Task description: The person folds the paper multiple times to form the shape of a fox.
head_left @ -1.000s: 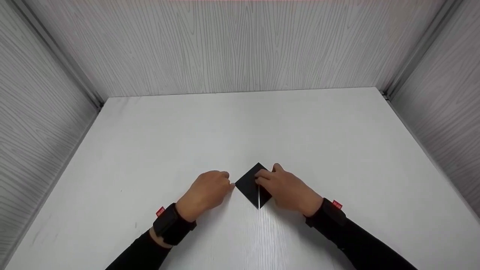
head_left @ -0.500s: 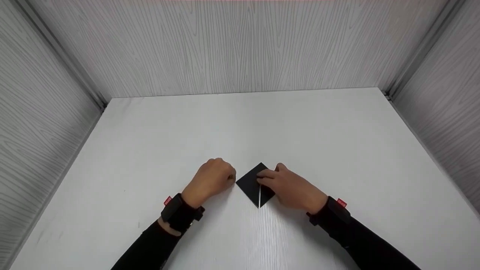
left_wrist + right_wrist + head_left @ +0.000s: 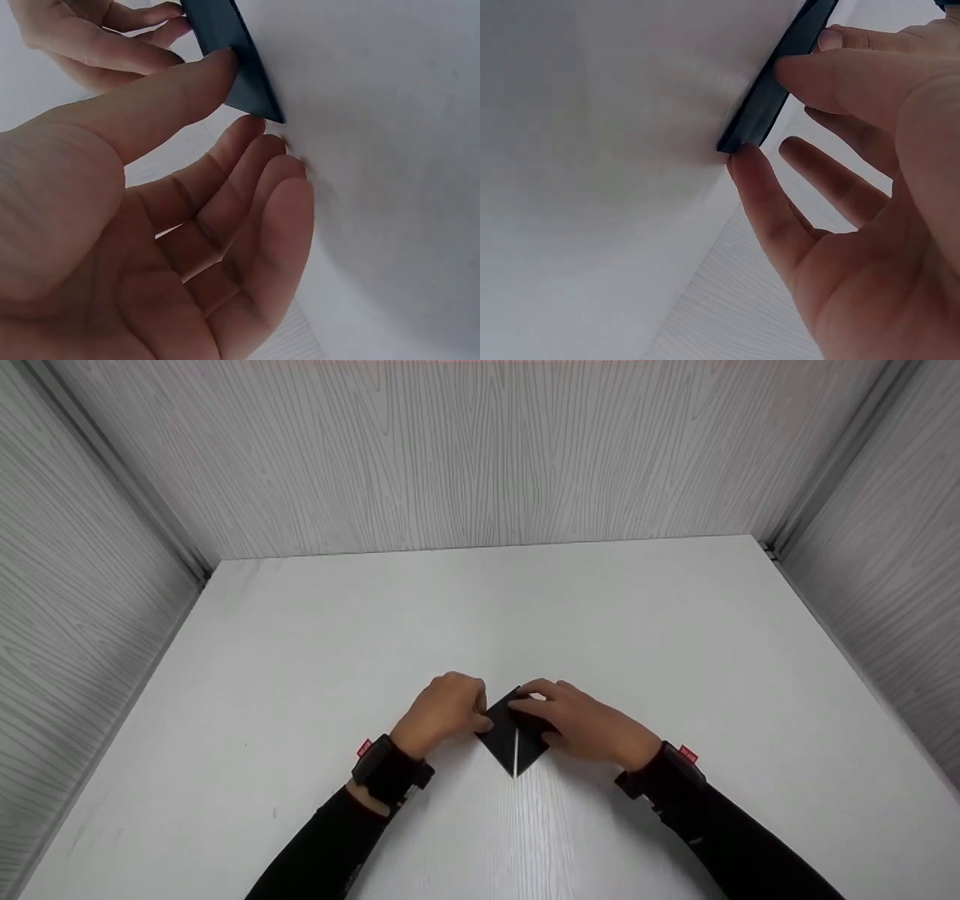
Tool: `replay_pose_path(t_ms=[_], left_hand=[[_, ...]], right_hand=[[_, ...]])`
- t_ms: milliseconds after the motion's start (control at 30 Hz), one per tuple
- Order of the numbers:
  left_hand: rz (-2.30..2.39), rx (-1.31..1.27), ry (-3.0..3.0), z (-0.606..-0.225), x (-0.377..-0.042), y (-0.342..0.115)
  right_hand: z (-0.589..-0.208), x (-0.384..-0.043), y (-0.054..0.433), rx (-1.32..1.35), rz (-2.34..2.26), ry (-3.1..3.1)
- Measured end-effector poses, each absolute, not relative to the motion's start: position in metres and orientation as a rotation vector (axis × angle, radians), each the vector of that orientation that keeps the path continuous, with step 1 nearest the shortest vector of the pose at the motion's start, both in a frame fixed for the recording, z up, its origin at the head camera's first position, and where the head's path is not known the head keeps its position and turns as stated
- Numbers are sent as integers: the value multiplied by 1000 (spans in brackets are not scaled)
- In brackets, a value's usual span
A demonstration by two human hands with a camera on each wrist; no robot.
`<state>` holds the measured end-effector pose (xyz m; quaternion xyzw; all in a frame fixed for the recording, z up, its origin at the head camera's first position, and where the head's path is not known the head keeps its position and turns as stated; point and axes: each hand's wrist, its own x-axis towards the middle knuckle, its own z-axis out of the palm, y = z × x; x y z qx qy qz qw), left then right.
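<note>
A folded square of black paper [image 3: 499, 741] lies on the white table, turned like a diamond with a corner toward me. A thin white line runs from its middle to that near corner. My left hand [image 3: 445, 706] holds the left corner; in the left wrist view its thumb rests on the paper [image 3: 219, 34] and the curled fingertips sit right at the edge. My right hand [image 3: 592, 726] covers the paper's right side. In the right wrist view its thumb lies on the paper [image 3: 766, 101], with a fingertip at the far corner.
The white tabletop [image 3: 337, 615] spreads around both hands. A grey wood-grain panel [image 3: 480, 450] stands at the back, with similar panels on the left [image 3: 67, 585] and right [image 3: 885, 555]. Both wrists wear black bands with red tags.
My left hand has moved right and its thumb has come onto the paper's left corner. The right hand's fingers have spread, one reaching the top corner. The paper has stayed nearly in place.
</note>
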<state>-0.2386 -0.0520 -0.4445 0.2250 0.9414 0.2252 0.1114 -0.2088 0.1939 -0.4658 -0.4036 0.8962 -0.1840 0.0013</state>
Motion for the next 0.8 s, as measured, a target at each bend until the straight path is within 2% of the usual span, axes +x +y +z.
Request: replay_pose_path(t_ms=[467,800], left_hand=[[678,627,2669,-447,-239,-53],[714,637,2623,-442,-240,-56]], right_hand=[[-466,-214,198,-843,-799,2858],[-466,-220,198,-749,-961,2717]])
